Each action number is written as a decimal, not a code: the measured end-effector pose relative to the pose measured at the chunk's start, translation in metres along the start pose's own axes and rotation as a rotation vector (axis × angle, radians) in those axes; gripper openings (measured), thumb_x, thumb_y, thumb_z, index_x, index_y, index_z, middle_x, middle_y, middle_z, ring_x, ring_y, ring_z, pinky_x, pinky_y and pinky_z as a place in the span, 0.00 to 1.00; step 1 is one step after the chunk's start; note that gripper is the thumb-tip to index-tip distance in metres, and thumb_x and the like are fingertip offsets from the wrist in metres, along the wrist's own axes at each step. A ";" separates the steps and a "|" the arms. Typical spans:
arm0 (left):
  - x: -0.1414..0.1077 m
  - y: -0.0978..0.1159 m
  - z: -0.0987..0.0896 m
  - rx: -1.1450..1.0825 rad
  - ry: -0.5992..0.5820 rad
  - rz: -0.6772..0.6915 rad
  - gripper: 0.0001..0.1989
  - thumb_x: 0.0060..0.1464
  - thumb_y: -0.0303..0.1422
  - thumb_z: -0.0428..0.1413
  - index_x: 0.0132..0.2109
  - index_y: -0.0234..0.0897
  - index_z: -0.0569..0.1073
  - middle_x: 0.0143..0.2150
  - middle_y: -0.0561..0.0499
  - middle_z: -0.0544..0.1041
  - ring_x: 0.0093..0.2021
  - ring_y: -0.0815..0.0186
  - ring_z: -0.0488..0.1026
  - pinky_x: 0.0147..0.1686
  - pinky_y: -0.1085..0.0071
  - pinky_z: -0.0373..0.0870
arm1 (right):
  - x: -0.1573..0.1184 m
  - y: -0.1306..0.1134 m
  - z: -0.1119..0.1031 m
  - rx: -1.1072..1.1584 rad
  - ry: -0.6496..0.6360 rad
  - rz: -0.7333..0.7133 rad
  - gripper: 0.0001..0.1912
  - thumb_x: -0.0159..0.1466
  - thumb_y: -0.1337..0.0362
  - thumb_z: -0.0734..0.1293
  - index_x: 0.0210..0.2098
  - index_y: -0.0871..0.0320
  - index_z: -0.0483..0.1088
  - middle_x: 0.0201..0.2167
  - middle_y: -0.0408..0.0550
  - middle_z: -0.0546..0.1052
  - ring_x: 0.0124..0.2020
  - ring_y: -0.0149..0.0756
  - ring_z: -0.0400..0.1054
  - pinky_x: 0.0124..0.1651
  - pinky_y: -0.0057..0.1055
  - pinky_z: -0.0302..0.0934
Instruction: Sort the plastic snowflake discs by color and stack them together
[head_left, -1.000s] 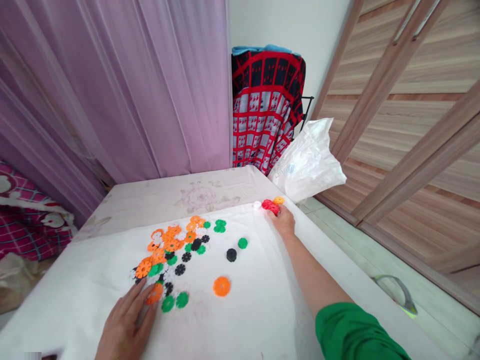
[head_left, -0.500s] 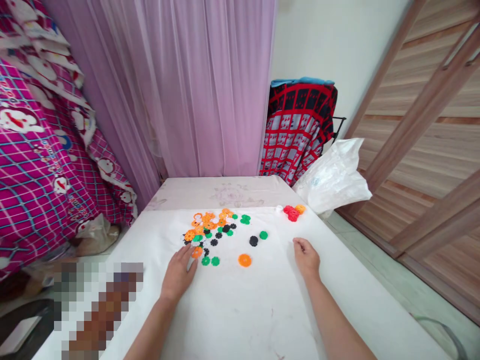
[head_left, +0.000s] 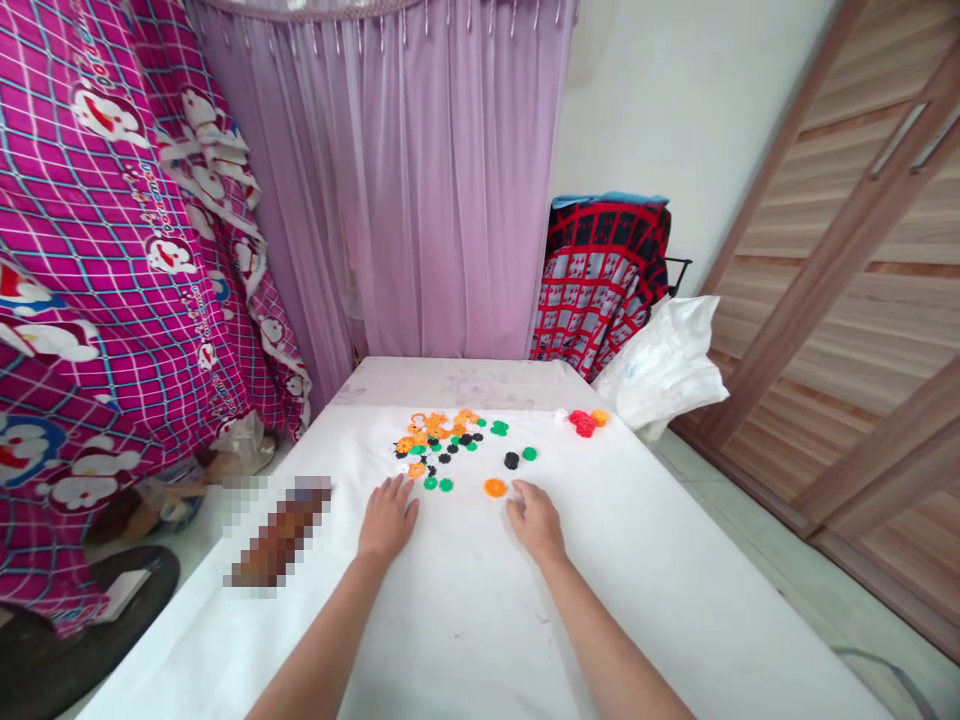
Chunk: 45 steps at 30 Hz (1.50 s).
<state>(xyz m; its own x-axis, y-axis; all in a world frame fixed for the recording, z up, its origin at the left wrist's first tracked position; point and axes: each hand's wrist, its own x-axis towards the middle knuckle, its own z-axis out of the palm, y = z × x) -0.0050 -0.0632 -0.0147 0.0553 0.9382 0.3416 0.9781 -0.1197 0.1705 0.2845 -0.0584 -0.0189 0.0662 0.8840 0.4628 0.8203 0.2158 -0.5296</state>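
Flat on the white cloth [head_left: 465,580], my left hand [head_left: 388,515] is empty with its fingers stretched out. Its fingertips reach the near edge of a loose spread of notched plastic discs, close to an orange disc [head_left: 415,470]. My right hand [head_left: 536,518] is beside a larger orange disc [head_left: 495,488], thumb and index finger apart, nothing held between them. Just beyond it lie a black disc [head_left: 511,460] and a green disc [head_left: 530,454]. Two green discs [head_left: 446,485] lie side by side near my left hand. Orange, green, black and white pieces overlap in the spread.
A red cluster of discs [head_left: 583,423] with an orange one [head_left: 599,417] lies at the table's far right. Beyond that edge stands a white plastic bag [head_left: 660,365]. A blurred-out brown item [head_left: 281,535] is at the left edge. A wooden wardrobe [head_left: 862,300] is on the right.
My right hand has moved left, from beside the right-hand cloth area to the larger orange disc. My left hand has drawn slightly back from the spread. The camera view has shifted.
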 end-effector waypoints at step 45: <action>0.039 -0.007 -0.035 0.060 0.012 0.018 0.17 0.61 0.41 0.50 0.53 0.50 0.76 0.68 0.44 0.61 0.69 0.42 0.52 0.63 0.37 0.49 | 0.013 -0.020 0.015 0.202 -0.108 -0.102 0.15 0.60 0.63 0.61 0.44 0.54 0.73 0.44 0.50 0.78 0.45 0.43 0.69 0.51 0.40 0.62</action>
<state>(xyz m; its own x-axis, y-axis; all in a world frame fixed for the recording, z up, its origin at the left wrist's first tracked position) -0.0164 -0.0375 0.0295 0.0713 0.9320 0.3553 0.9872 -0.1168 0.1083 0.2603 -0.0449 -0.0129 -0.0812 0.8903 0.4480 0.6887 0.3751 -0.6205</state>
